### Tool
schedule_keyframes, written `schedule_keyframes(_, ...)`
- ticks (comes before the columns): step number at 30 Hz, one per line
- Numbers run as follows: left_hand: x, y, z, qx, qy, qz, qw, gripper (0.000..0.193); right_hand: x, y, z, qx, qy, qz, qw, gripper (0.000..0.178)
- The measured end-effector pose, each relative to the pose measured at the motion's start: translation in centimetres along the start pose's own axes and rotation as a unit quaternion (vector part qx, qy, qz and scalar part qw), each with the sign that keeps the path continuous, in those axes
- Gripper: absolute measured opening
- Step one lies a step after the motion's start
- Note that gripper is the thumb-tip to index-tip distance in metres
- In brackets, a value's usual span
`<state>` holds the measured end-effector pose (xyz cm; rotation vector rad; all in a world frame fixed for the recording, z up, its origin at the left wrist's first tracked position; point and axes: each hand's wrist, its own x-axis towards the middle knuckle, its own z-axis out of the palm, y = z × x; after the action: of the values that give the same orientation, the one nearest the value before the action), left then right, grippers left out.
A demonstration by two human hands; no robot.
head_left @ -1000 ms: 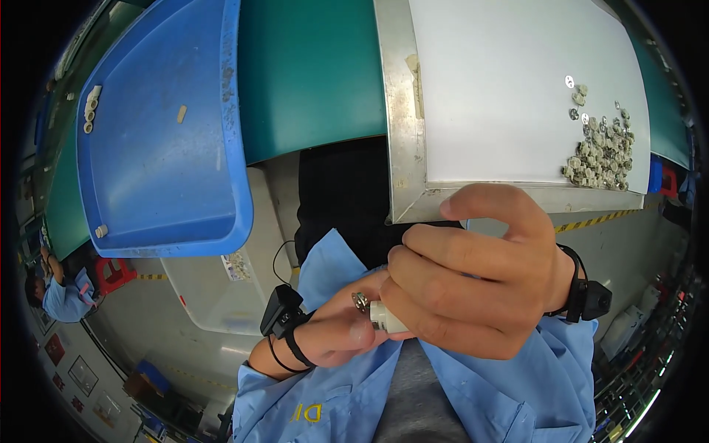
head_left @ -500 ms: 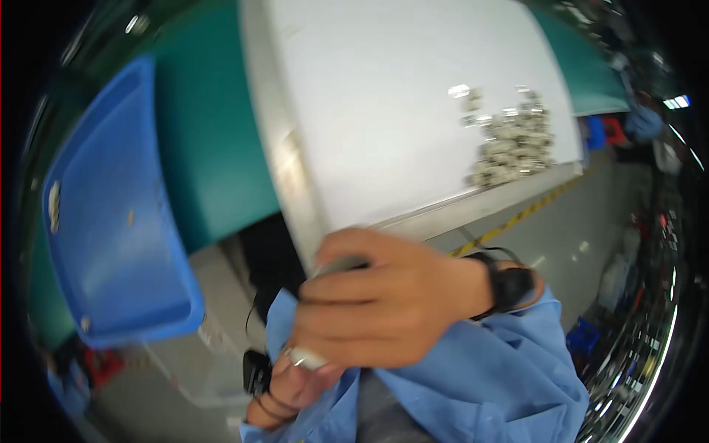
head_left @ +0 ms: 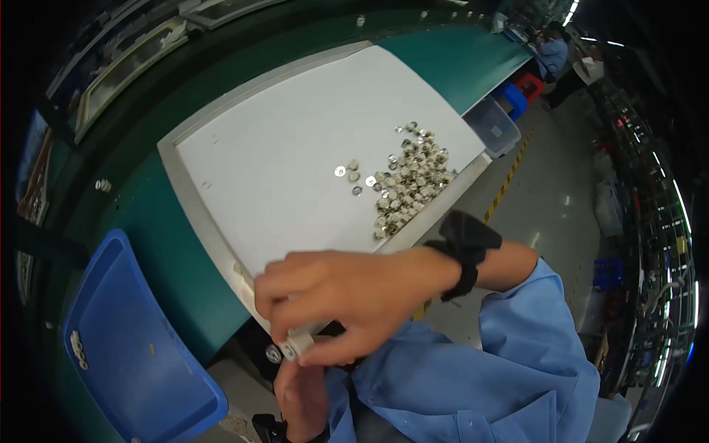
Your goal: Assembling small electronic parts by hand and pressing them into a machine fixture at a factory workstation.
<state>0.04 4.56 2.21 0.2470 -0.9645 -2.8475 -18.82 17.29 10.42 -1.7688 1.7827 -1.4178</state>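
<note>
My right hand (head_left: 347, 295) reaches across from the right, thumb and bent fingers pinching a small white blocky part (head_left: 299, 345). A shiny round metal piece (head_left: 273, 354) shows right beside that part; whether they are joined I cannot tell. Below it, my left hand (head_left: 301, 399) points upward, its thumb tip close under the white part. Most of the left fingers are hidden behind the right hand, so what they grip does not show. Both hands are at the near corner of a white-topped, metal-edged tray (head_left: 273, 148).
Many small whitish and metal parts (head_left: 413, 181) lie heaped at the tray's right side, with a few loose ones nearby. A blue plastic tray (head_left: 140, 369) stands at the left on the green bench (head_left: 166, 229). A clear bin (head_left: 493, 127) and a co-worker (head_left: 552, 55) are farther right.
The view has turned and sharpened, showing more of the white tray. My right hand's fingers have shifted, and the white part between thumb and fingers now shows plainly.
</note>
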Motion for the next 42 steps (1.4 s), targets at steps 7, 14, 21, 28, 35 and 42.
schedule_keyframes(7,1.2,2.7,0.0,0.153,-0.155,0.090,0.972,0.054,6.5,11.5,-18.5,-0.176,0.178,0.216,0.944,0.037)
schedule_keyframes(14,1.4,3.9,-3.8,0.182,-0.187,0.133,0.956,0.043,7.7,25.9,-28.1,-0.316,0.252,0.349,0.846,0.037)
schedule_keyframes(21,0.0,4.9,-6.3,0.254,-0.118,0.191,0.941,0.043,10.2,35.4,-29.6,-0.463,0.239,0.430,0.738,0.034)
schedule_keyframes(28,0.5,7.6,-3.6,0.349,-0.098,0.198,0.911,0.024,9.5,38.5,-32.9,-0.473,0.220,0.450,0.725,0.055)
schedule_keyframes(35,-0.8,14.0,-3.6,0.421,0.069,0.274,0.862,0.009,0.7,33.6,-33.9,-0.342,0.164,0.294,0.877,0.043)
schedule_keyframes(42,-1.1,26.4,-13.9,0.641,0.337,0.196,0.661,0.016,-7.3,15.7,-21.1,-0.389,-0.017,0.300,0.871,0.017)
